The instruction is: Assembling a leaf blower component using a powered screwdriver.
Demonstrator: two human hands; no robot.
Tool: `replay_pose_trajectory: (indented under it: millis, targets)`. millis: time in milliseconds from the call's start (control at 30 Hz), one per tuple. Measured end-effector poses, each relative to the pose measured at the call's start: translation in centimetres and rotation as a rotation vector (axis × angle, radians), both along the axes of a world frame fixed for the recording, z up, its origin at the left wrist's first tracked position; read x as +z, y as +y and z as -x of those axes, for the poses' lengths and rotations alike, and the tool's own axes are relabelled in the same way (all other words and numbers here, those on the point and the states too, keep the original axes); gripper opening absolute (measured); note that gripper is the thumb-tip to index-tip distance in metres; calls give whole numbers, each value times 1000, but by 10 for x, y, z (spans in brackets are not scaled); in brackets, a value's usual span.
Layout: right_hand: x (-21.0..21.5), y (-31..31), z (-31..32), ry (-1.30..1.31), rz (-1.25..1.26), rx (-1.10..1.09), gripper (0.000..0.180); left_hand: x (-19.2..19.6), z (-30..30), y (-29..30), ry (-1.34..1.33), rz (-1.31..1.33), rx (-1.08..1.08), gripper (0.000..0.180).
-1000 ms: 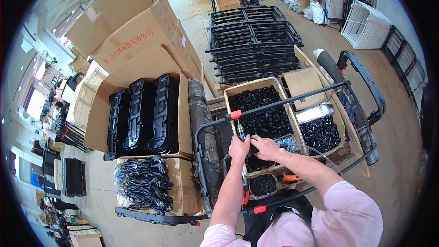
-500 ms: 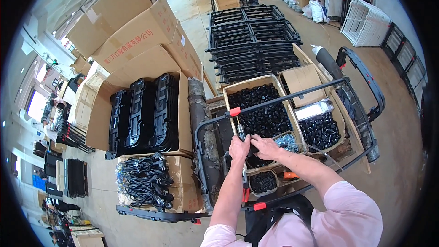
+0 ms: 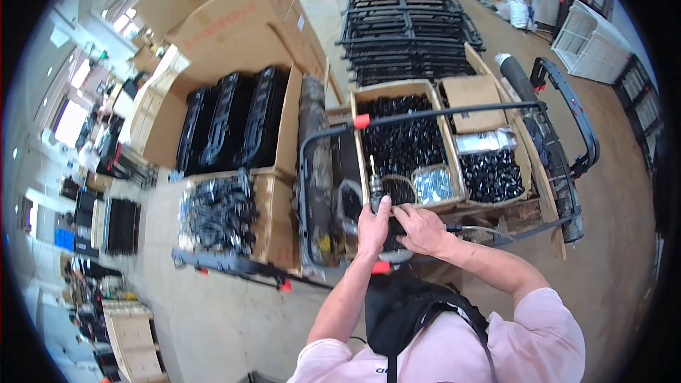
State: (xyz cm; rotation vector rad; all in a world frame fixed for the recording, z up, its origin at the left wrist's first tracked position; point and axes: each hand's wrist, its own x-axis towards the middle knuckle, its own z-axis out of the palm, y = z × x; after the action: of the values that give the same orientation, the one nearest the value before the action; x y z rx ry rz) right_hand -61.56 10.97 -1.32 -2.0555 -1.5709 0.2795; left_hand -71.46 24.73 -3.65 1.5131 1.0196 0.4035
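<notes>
A drill (image 3: 377,186) with a slim bit points away from me, just short of the black tubular frame (image 3: 454,108). My left hand (image 3: 373,228) is wrapped round it behind the chuck, thumb on top. My right hand (image 3: 423,231) is closed on the drill's rear part, most of which the hands hide. From beside the right wrist a thin hose (image 3: 486,230) runs off to the right. A red clip (image 3: 362,122) sits on the frame's far bar, beyond the bit. Another red clip (image 3: 381,267) is on the near bar, below my hands.
Under the frame stand a box of black plastic parts (image 3: 397,135), a tray of silvery screws (image 3: 433,186) and more black parts (image 3: 491,177). At left are a carton with black panels (image 3: 228,124) and bundled cables (image 3: 221,214). Stacked black frames (image 3: 411,32) lie beyond.
My view has shifted, so the frame and boxes sit higher in the picture. Both hands have drawn the drill back toward me, and its bit is farther from the red clip.
</notes>
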Motion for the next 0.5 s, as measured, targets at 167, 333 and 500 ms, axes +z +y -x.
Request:
replay_pose_trajectory:
  millis: [167,333,500]
  targets:
    - [2,-79,74,12,-23,142,83,9,100,-96,67,-205,94,48]
    - [-40,-135,148,89,35,317,85,-47,204,-173,56,-206,213,38]
    - [-91,-152,193,178,124,350,79,-93,243,-195,63,30,316,38]
